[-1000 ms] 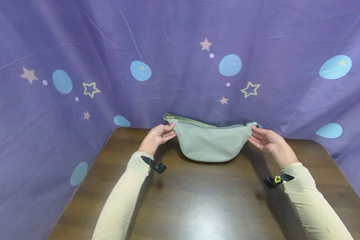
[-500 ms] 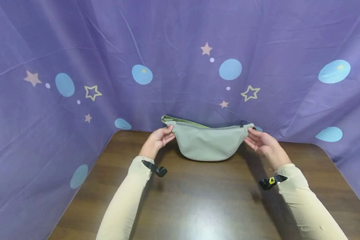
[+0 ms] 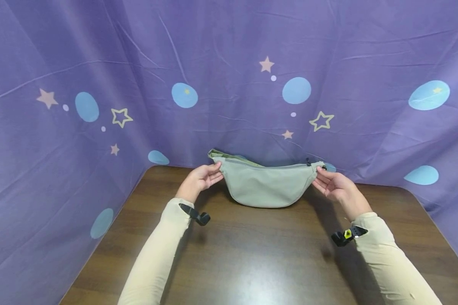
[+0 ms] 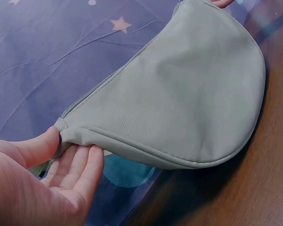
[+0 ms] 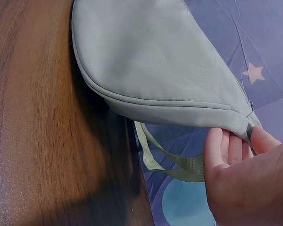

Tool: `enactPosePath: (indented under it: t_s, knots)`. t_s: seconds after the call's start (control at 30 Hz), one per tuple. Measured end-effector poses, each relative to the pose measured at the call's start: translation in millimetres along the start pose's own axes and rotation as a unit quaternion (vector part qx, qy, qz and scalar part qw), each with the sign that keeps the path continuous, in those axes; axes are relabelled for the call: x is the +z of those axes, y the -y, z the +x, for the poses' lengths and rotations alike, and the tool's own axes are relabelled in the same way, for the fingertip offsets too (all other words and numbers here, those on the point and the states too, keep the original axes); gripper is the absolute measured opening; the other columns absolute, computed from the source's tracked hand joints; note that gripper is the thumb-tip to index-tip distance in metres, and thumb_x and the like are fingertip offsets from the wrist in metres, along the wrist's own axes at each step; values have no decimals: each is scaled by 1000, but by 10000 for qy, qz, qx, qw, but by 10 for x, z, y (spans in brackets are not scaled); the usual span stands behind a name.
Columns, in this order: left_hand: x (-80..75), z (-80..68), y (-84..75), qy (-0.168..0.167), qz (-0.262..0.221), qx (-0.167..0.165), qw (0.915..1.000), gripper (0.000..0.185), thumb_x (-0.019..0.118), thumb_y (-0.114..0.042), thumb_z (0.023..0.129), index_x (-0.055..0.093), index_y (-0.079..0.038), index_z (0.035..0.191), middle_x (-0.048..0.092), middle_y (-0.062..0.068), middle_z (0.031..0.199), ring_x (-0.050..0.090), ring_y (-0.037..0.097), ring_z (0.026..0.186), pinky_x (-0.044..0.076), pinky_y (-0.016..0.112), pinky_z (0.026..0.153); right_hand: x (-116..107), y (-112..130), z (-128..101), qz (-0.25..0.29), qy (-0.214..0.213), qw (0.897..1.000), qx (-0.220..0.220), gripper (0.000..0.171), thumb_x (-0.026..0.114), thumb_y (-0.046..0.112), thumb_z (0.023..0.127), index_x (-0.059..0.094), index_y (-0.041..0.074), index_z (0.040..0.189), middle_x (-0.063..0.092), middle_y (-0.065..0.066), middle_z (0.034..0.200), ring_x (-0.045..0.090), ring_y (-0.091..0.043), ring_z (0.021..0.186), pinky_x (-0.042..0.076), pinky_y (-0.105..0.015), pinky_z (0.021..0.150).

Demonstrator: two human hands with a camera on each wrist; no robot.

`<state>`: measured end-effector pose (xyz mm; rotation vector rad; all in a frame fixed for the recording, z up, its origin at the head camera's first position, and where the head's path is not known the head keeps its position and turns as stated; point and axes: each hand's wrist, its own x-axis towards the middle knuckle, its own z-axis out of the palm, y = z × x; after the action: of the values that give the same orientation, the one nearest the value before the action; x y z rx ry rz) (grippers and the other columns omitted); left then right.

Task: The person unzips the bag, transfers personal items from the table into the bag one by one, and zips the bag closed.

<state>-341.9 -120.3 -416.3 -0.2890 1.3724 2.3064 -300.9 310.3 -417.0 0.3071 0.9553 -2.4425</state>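
The bag (image 3: 266,185) has barely moved since a moment ago, so both hands keep it steady. The left hand (image 3: 200,179) pinches one tip and the right hand (image 3: 333,185) pinches the other, fingers (image 4: 78,165) clamped. The bag stands at the back of the bench (image 3: 252,254), against the purple cloth (image 3: 99,63).

The right hand (image 3: 333,184) now sits a little nearer the bag's middle than a second ago, so the two pinched ends of the bag (image 3: 265,184) are closer together and its top edge sags more between them. The bag's bottom hangs slightly lower over the table (image 3: 252,254). The left hand (image 3: 200,178) has barely shifted. The backdrop (image 3: 99,63) shows a touch lower, as the head view has tipped up.
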Motion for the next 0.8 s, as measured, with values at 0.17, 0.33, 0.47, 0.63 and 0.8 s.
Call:
enactPosePath:
  t_s: [0.17, 0.33, 0.47, 0.63, 0.8]
  knots:
    - [28, 1, 1, -38, -90, -32, 9999, 35, 49, -6, 106, 69, -12, 78, 74, 0, 75, 71, 13, 73, 25, 39, 130, 11, 11, -35, -20, -31, 10000, 10, 33, 50, 9, 106, 75, 6, 86, 78, -9, 88, 74, -21, 85, 66, -34, 85]
    - [62, 31, 14, -14, -91, -100, 9999, 36, 49, -4, 106, 70, -11, 77, 74, 2, 76, 71, 14, 75, 27, 40, 130, -17, 35, -70, 3, -145, 9999, 38, 32, 52, 10, 106, 76, 7, 84, 78, -8, 87, 74, -21, 84, 66, -33, 84]
    - [71, 47, 5, -41, -24, -145, 9999, 33, 50, -5, 105, 70, -11, 79, 73, 2, 80, 69, 19, 97, 30, 39, 129, -16, 47, -80, -11, -156, 9998, 80, 32, 53, 11, 105, 76, 6, 84, 78, -8, 86, 74, -21, 83, 65, -33, 84]
    - [47, 26, -19, -73, -74, -228, 9997, 30, 51, -5, 105, 69, -10, 82, 70, 4, 84, 51, 26, 137, 31, 39, 129, 0, 82, -77, -14, -229, 9994, 277, 31, 53, 11, 105, 75, 6, 84, 77, -9, 87, 74, -22, 84, 65, -34, 87]
    - [32, 3, -35, -80, -357, -242, 9990, 33, 50, -3, 105, 70, -8, 80, 70, 6, 83, 67, 22, 100, 31, 39, 129, 25, 118, -63, -9, -298, 9988, 390, 32, 52, 12, 106, 75, 6, 84, 77, -9, 87, 74, -22, 85, 65, -34, 90]
